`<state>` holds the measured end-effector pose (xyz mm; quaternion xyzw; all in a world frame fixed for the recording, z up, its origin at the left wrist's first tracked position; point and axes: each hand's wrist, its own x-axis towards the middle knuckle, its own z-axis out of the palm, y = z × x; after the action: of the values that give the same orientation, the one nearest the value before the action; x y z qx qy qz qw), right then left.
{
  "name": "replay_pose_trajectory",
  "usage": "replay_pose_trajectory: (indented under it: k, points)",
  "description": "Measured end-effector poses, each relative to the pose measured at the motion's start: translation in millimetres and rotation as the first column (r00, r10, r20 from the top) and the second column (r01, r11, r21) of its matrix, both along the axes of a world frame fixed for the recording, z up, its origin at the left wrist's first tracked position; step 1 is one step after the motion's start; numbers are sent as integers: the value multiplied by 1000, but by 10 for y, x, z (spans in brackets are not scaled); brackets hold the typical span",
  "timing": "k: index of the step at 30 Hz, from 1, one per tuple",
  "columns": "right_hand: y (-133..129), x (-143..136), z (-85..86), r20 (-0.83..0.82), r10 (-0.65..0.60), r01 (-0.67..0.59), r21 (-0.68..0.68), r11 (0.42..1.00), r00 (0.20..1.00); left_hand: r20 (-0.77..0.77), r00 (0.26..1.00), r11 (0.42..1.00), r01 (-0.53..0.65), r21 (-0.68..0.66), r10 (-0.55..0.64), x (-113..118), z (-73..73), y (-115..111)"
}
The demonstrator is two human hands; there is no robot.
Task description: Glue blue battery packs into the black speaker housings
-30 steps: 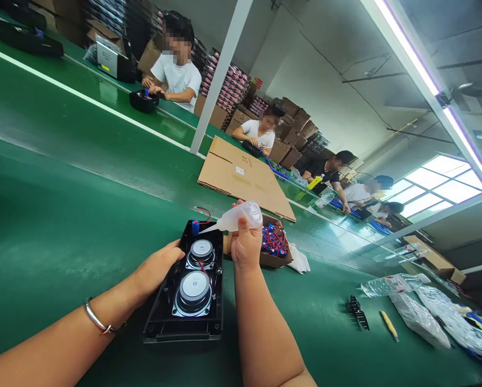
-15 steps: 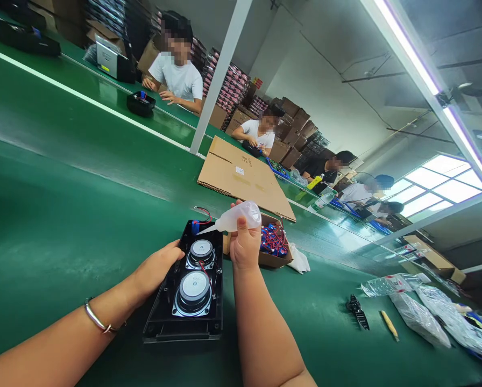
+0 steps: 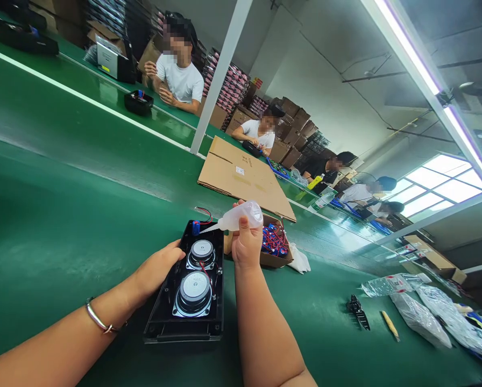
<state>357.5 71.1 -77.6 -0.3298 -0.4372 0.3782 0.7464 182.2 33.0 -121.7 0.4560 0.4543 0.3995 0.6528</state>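
Observation:
My left hand grips the left edge of a black speaker housing, its thumb over the rim. Two round speakers, a smaller one and a larger one, sit inside the housing. At the housing's far end is a blue connector with red and black wires. My right hand is closed around a translucent squeeze bottle, tilted so that its thin nozzle points left, close to the blue connector. Whether the tip touches anything is too small to tell.
Behind my right hand stands a carton of blue parts with red wires. Flat cardboard lies farther back. On the right are a plastic bottle, a black part and a yellow-handled tool. Several people sit across the green table.
The squeeze bottle and my right hand have shifted slightly right, and the nozzle tip is a little higher. Across the table, a person's hand has risen.

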Motion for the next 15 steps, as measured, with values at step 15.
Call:
replay_pose_trajectory:
  k: [15]
  points:
    - [-317, 131, 486, 81, -15, 5, 125, 992, 997, 50, 992, 989, 120, -89, -116, -8, 34, -9]
